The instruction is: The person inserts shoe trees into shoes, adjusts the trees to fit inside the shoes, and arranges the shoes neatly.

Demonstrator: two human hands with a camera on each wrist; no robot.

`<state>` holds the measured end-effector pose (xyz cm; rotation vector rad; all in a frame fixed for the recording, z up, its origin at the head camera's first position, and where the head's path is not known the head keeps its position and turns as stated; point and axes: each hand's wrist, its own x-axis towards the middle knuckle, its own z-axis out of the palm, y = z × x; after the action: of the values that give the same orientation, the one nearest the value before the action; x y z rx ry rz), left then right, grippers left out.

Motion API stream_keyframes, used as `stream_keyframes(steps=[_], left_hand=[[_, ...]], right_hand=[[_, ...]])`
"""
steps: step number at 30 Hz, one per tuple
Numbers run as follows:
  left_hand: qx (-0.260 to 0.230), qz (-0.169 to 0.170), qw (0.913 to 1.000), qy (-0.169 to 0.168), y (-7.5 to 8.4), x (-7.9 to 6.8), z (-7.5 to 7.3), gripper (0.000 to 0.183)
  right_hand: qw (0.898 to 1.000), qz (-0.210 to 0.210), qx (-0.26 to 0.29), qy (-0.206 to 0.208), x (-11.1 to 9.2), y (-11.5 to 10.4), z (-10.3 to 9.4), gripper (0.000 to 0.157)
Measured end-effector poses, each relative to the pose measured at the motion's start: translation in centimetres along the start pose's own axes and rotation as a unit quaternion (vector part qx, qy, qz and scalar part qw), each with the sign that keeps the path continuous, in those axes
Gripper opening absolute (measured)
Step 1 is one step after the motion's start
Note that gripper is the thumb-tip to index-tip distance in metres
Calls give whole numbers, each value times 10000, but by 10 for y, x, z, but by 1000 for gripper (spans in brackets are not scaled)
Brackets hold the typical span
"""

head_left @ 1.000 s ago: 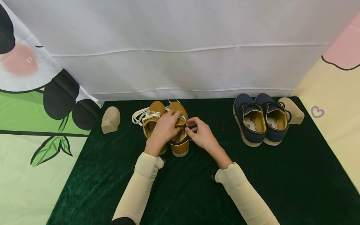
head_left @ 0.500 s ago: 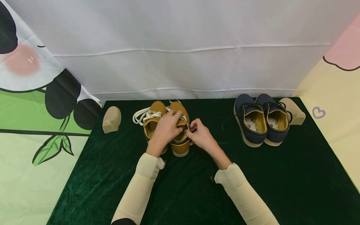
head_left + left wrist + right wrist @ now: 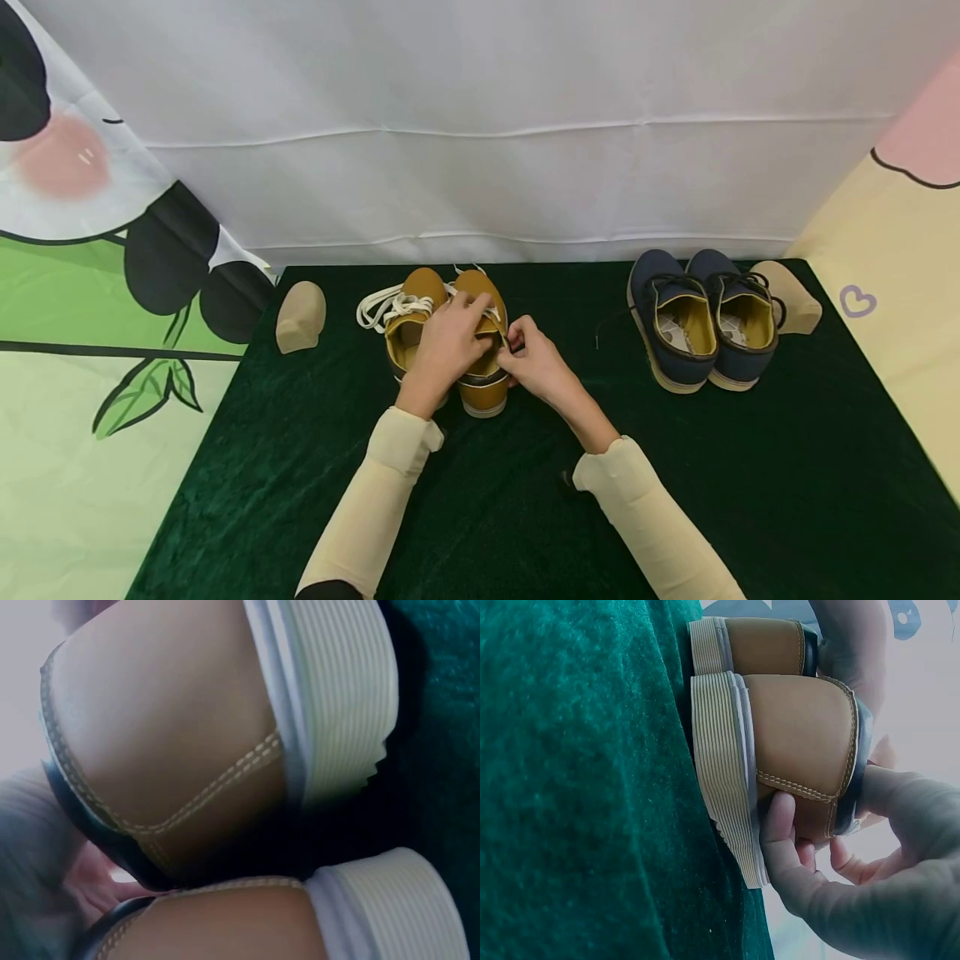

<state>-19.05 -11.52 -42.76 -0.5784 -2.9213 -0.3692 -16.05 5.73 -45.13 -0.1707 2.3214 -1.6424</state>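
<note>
Two tan lace-up shoes stand side by side, heels toward me, in the head view. Over the right-hand tan shoe (image 3: 483,392), my left hand (image 3: 448,337) reaches across the opening, its thumb and fingers bent around the tongue and lace area. My right hand (image 3: 534,357) pinches this shoe's right side: in the right wrist view the thumb is inside the dark collar and the fingers (image 3: 781,817) press the outer side. White laces (image 3: 382,307) trail from the left-hand tan shoe (image 3: 425,285). The left wrist view shows both heels close up.
A pair of navy shoes (image 3: 678,367) stands at the right, beside a beige rounded block (image 3: 797,304). Another such block (image 3: 302,315) lies at the left. Beneath everything is a green velvet cloth (image 3: 495,508), with a white curtain (image 3: 480,183) behind.
My right hand's fingers have shifted slightly down and curled closer against the shoe's right side. The left hand stays nearly where it was. The whole head view has drifted slightly.
</note>
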Motion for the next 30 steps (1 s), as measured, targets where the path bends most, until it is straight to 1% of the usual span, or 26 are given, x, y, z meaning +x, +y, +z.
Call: stream_keyframes(steps=[6,10,16,20,24,28,30], left_hand=[[132,-35,9999,13,1,1,3,50],[169,-84,9998,1,2,2,4,51],[246,-44,9997,32,3,4,4,51],[255,-20,9997,49,3,6,4,51],[129,-69,9998,134,3,5,4,49],[59,-199,9998,77,1,2,4,48],[5,-203,9998,28,0,1,3,48]], right_hand=[[9999,-113,-73,18,-1,0,0,23],[9998,-183,-69,-63,0,-1,1,24],[9995,-287,-37,-147,1,0,-1,25],[9995,-243,-12,-184,1,0,-3,26],[9996,-195,73,-199,2,2,-5,26],[9995,-104,191,-244,1,2,-4,24],[9995,-68,203,-250,1,2,-4,24]])
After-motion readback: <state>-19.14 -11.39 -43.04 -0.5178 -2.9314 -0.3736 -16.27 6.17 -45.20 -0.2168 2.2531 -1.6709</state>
